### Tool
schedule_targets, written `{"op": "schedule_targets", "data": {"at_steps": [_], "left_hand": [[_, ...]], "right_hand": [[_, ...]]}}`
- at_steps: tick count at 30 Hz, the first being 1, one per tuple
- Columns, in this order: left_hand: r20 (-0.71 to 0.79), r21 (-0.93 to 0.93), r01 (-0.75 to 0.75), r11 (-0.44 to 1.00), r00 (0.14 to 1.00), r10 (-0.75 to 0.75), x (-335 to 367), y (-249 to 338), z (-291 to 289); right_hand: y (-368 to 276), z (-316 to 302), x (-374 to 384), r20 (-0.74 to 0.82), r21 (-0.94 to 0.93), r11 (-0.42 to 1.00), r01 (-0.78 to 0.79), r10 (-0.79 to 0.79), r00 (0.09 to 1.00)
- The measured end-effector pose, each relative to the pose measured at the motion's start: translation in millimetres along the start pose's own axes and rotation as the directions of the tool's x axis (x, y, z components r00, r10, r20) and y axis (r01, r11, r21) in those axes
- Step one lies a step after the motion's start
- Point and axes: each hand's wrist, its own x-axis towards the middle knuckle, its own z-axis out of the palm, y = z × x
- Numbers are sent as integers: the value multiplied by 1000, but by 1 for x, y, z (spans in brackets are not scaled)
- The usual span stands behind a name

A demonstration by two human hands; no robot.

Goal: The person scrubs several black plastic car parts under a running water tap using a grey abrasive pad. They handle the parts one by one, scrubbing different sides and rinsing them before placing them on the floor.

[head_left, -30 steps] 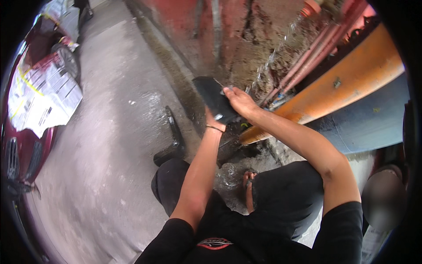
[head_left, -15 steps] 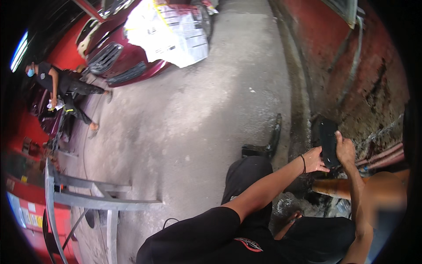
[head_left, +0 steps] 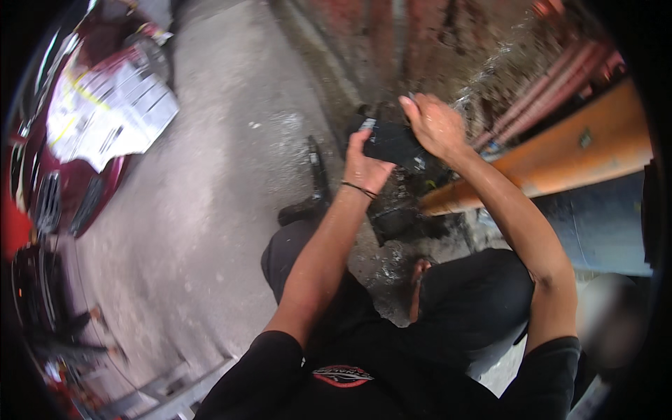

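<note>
A flat black piece [head_left: 397, 145], like a plastic car part, is held up in front of me over the wet ground by the wall. My left hand [head_left: 367, 168] grips its near left side, the thumb lying on its upper face and a dark band round the wrist. At the right end, my right hand [head_left: 439, 126] is closed on its edge, with some fingers hidden. Wet patches glint on the skin. Left of the hands, a dark L-shaped part [head_left: 320, 175] lies on the concrete floor [head_left: 210, 140] near my knee.
An orange pipe-like piece [head_left: 560, 157] slants in from the right, with reddish pipes [head_left: 539, 91] behind it. A stained wall [head_left: 448, 42] rises ahead. At far left stands a maroon car [head_left: 105, 178] partly covered with paper [head_left: 115, 108]. A metal frame [head_left: 182, 388] is lower left.
My view has swung right, so the hands appear nearer the middle. The black piece has turned from upright to lying more sideways, still between both hands.
</note>
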Motion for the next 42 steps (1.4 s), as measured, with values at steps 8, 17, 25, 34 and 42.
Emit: {"op": "schedule_targets", "data": {"at_steps": [8,17,25,34,42], "left_hand": [[-71,-7,-68,998,995,68,25,-22,-10],[-32,-37,-135,990,990,134,6,-54,27],[205,-51,-144,988,967,152,8,13,0],[208,62,-133,989,971,117,5,13,-23],[133,57,-39,998,991,31,-23,5,-53]], "right_hand": [[-13,14,-39,0,114,993,-40,40,999],[14,0,-24,-56,-65,998,3,-7,998],[-21,-3,-13,184,332,893,-304,255,949],[6,-18,-27,406,598,547,-586,424,810],[38,2,-30,276,395,757,-520,443,853]]}}
